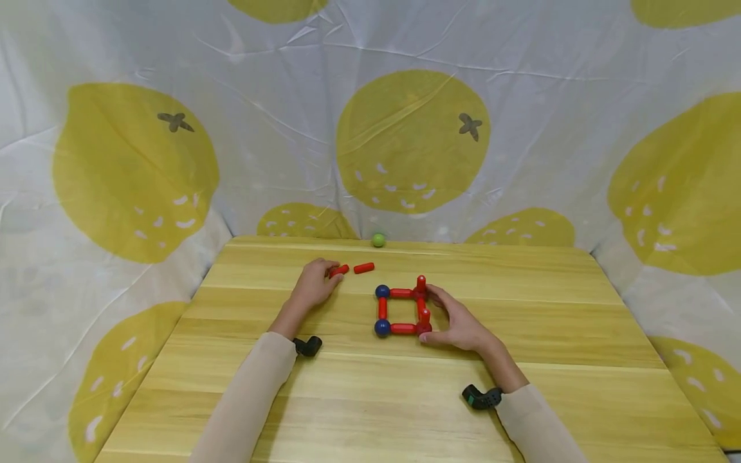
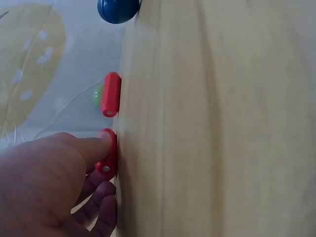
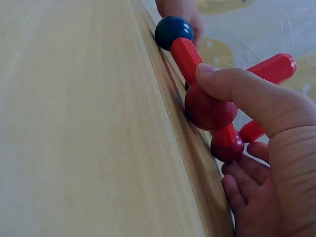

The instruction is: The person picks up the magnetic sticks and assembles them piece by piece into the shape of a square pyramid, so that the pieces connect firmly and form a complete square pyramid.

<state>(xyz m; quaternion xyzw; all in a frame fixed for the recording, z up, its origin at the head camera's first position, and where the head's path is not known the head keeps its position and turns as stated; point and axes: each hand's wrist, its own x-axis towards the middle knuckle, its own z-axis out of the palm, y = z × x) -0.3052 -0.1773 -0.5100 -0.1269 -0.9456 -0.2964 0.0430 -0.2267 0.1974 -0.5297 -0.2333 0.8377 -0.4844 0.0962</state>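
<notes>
At left of centre in the head view, the fingers of the left hand [image 1: 315, 281] pinch a red rod [image 1: 341, 270] between thumb and fingertips, while just right of centre the right hand [image 1: 460, 323] holds a square frame [image 1: 383, 308], thumb on its near red ball [image 1: 425, 330], fingers against the far one. The frame has two blue balls [image 1: 382, 328] on its left and two raised red rods [image 1: 425, 317] on its right; a loose rod [image 1: 364, 268] lies above it, near the pinched one. Beyond, a green ball [image 1: 378, 240] sits at the upper-middle edge of the pale wood-grain surface [image 1: 382, 399], with creased white cloth [image 1: 278, 116] printed with yellow fruit filling the top and both sides.
</notes>
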